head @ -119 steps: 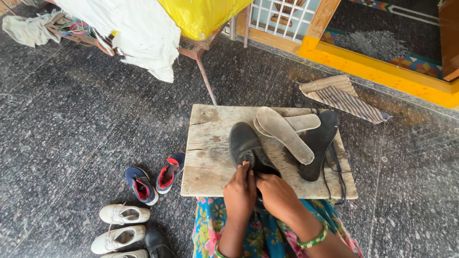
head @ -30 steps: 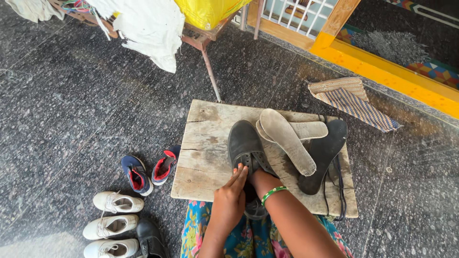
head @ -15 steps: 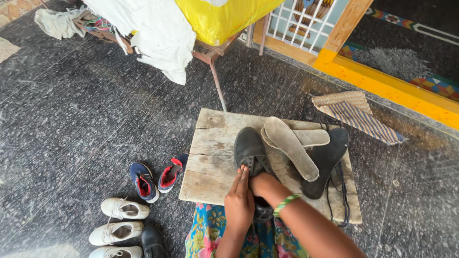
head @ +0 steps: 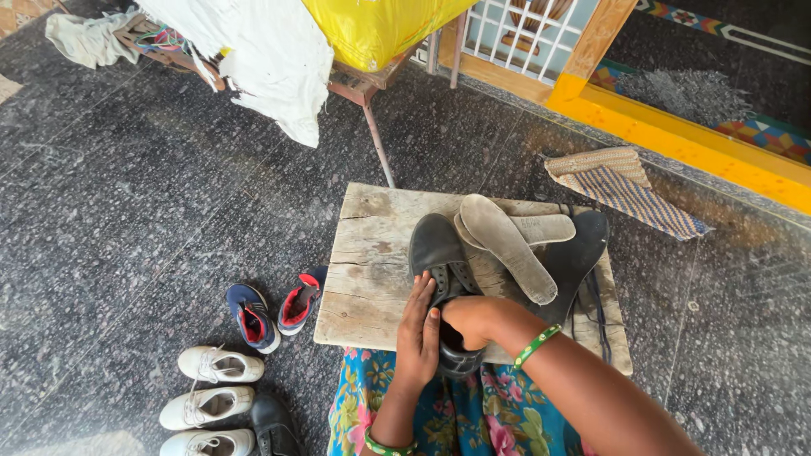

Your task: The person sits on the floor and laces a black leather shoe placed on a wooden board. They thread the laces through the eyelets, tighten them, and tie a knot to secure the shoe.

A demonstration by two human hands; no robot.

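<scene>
Both hands meet on the black shoe (head: 441, 253), which sits on the near edge of the low wooden table (head: 372, 279); the left hand (head: 420, 333) lies flat along the shoe's left side, fingers stretched toward the laces, while the right hand (head: 475, 319) curls over the opening at the heel, its fingers seemingly tucked inside — how far in they go cannot be told, as the hand itself hides them; so the hands are together, clamped on the shoe rather than apart. The heel hangs at, or just past, the table's near edge above the flowered lap (head: 481, 414); in my judgement a pull or a push there could tip the shoe off the edge, since little of the table supports that end; a hard shove forward could also slide the toe into the pale insoles (head: 511, 245) just beyond the right hand and knock them about. The shoe's long axis runs away from the person, toe pointing up the picture and slightly left, heel toward the body. Just right of the insoles lies a second dark shoe or sole (head: 579, 253); left of the left hand, on the floor, stand blue-and-red sneakers (head: 270, 311) and white shoes (head: 211, 393).
</scene>
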